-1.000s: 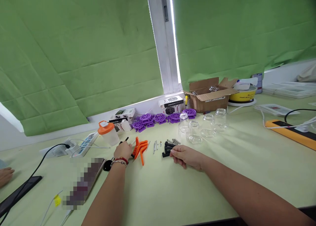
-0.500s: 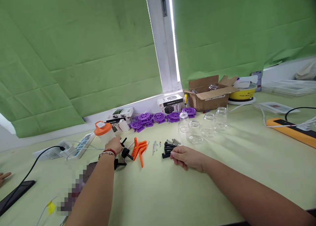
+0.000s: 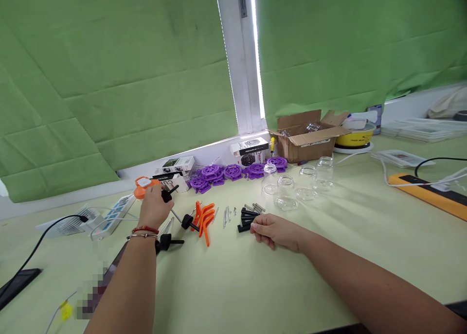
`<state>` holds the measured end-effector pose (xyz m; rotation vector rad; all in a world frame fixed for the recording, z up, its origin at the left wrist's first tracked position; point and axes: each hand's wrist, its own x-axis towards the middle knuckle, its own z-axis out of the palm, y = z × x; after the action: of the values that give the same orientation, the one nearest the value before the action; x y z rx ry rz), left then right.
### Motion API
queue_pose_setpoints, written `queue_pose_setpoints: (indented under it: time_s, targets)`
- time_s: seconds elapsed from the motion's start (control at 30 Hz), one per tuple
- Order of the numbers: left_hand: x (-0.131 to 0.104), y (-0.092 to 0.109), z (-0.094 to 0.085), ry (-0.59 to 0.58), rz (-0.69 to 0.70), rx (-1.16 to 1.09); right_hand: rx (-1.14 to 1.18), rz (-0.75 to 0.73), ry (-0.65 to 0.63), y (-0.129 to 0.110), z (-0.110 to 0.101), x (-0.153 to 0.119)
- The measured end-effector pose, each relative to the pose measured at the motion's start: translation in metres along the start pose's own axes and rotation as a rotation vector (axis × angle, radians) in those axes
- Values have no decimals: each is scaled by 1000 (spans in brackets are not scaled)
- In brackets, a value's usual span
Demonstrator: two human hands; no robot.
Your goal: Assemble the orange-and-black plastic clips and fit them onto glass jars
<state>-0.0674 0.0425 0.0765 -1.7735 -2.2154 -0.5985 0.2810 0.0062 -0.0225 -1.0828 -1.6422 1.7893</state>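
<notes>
My left hand (image 3: 155,208) is closed on a black knob (image 3: 167,194) with a thin stem, near the orange-lidded container (image 3: 140,190). Below and right of that hand lie another black knob (image 3: 187,221) on a metal rod, a further black knob (image 3: 166,242) and several orange handle-like pieces (image 3: 205,220). My right hand (image 3: 273,231) rests on the table, fingers curled together against the ends of several black plastic pieces (image 3: 245,227). Whether anything is inside its fingers is hidden. Metal springs (image 3: 258,207) lie just behind, and thin metal pins (image 3: 225,217) are to their left.
Several clear glass jars (image 3: 286,193) stand right of centre. Purple wheel-like parts (image 3: 232,172), small boxes (image 3: 250,151) and an open cardboard box (image 3: 308,142) line the back. A power strip (image 3: 118,215) with cables is at left, an orange-and-black strip (image 3: 430,193) at right.
My left hand has moved up and to the left, with the black knob now showing in its fingers. My right hand has stayed in place. The view has shifted slightly.
</notes>
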Motion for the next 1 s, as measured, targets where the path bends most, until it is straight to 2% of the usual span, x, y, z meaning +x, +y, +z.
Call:
queue_pose_setpoints:
  time_s: [0.13,0.17,0.2,0.27,0.4,0.47,0.53,0.63,0.7,0.83,1.0]
  targets:
    - [-26,26,-24,309,8,-202,-15,-5,5,0,0,0]
    - [-34,33,-28,369,5,-254,-21,-8,8,1,0,0]
    - [-42,40,-29,377,-6,-325,-27,-12,12,1,0,0]
    - [-59,54,-28,269,-100,-566,-45,-17,21,1,1,-1]
    - [-84,70,-9,-87,-238,-1172,-88,-28,105,-6,6,0]
    - [-91,73,3,-222,-330,-1298,-137,-91,203,-14,7,6]
    - [-94,73,12,-303,-365,-1395,-266,-184,315,-22,6,18]
    - [-94,74,21,-369,-403,-1541,-702,-263,400,-33,1,43]
    - [-94,74,25,-394,-421,-1603,-1040,-286,377,-37,-3,62]
    - [-94,77,30,-470,-479,-1600,-1207,-286,269,-40,-3,92]
    - [-95,77,32,-477,-537,-1597,-1321,-239,221,-39,2,108]
